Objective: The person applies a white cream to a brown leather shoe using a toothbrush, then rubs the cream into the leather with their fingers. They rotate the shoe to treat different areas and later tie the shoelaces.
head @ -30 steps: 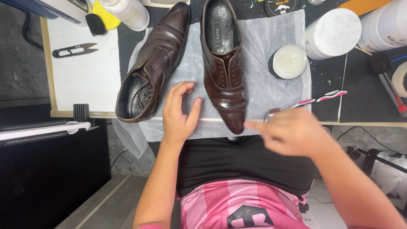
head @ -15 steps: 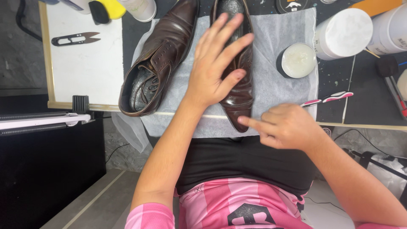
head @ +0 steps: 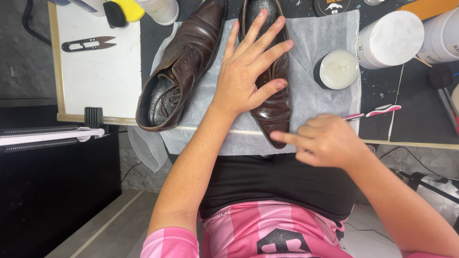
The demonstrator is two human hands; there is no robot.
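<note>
Left hand [head: 248, 71] spread flat on brown shoe [head: 273, 107], white cloth [head: 315, 102] over dark cluttered workbench [head: 411, 122].

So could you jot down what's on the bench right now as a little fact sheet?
left hand: flat on the right shoe, fingers spread
right hand: forefinger touching that shoe's toe
left shoe: lying beside it, untouched
cloth: white, under both shoes
open tin: pale cream inside, right of the shoes
snips: on the white board, far left
</note>
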